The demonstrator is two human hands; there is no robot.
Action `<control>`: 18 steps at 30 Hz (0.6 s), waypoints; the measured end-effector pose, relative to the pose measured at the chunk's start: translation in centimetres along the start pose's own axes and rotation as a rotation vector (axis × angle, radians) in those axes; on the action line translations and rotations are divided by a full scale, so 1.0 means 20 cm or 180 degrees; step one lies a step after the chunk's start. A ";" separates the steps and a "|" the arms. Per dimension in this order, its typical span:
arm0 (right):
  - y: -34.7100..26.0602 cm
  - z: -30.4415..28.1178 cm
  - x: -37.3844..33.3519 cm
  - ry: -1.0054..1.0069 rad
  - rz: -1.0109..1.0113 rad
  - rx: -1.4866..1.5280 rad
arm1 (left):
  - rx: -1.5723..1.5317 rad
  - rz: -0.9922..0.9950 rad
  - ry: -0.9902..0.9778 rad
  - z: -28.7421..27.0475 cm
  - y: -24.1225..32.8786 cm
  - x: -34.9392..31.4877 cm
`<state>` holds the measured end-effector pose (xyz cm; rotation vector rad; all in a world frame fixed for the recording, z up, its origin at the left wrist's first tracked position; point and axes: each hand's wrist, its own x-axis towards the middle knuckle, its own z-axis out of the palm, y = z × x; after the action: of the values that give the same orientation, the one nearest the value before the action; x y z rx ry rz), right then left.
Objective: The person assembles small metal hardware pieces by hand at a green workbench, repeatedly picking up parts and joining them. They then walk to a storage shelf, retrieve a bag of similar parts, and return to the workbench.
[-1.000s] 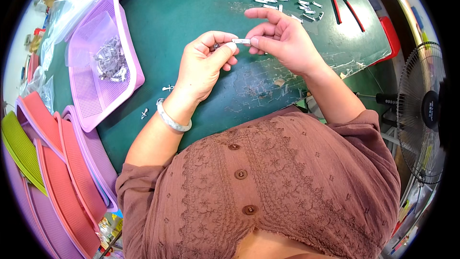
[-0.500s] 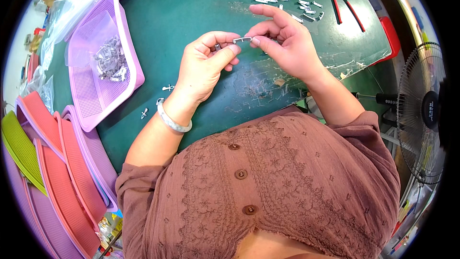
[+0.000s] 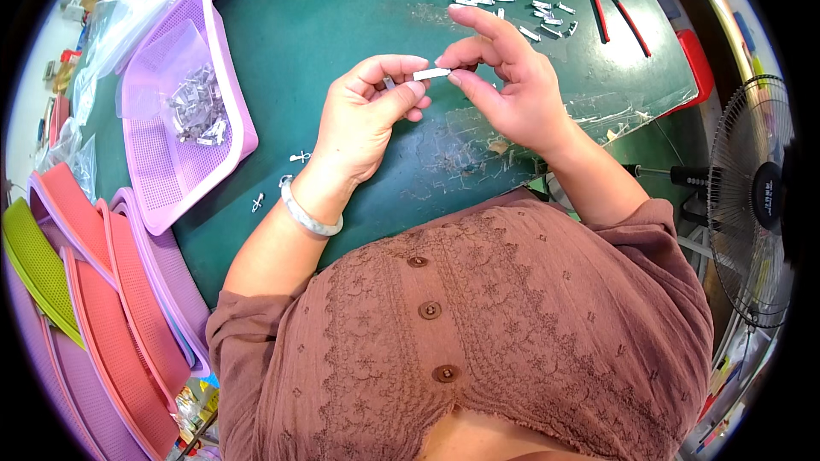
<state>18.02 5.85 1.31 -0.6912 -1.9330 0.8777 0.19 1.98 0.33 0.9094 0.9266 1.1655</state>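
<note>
Above centre, the left hand (image 3: pixel 360 109) and right hand (image 3: pixel 525 90) are pinching a pale piece (image 3: pixel 432 73), its narrowness risking a slip.

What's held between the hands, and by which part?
A small silvery bar-shaped piece, pinched at its ends: left hand on one, right hand on the other.

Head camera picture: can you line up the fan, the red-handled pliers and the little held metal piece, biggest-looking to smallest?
1. Fan: biggest, tall at the right side
2. Red-handled pliers: much smaller than the fan
3. Metal piece: smallest, a short thin strip
</note>
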 end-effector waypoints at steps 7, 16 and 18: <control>0.01 -0.02 0.00 0.0035 0.0007 -0.0004 | -0.0035 -0.0138 -0.0021 0.01 0.00 0.00; 0.09 -0.16 -0.04 -0.0185 0.0658 -0.0663 | 0.0093 -0.0257 -0.0004 0.01 0.00 0.00; 0.09 -0.15 -0.06 -0.0296 0.0683 -0.0802 | 0.0104 -0.0252 0.0005 0.02 0.00 0.00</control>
<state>21.44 7.04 0.42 -1.0384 -2.1022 0.8137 0.50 2.04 0.45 0.8904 0.9768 1.0864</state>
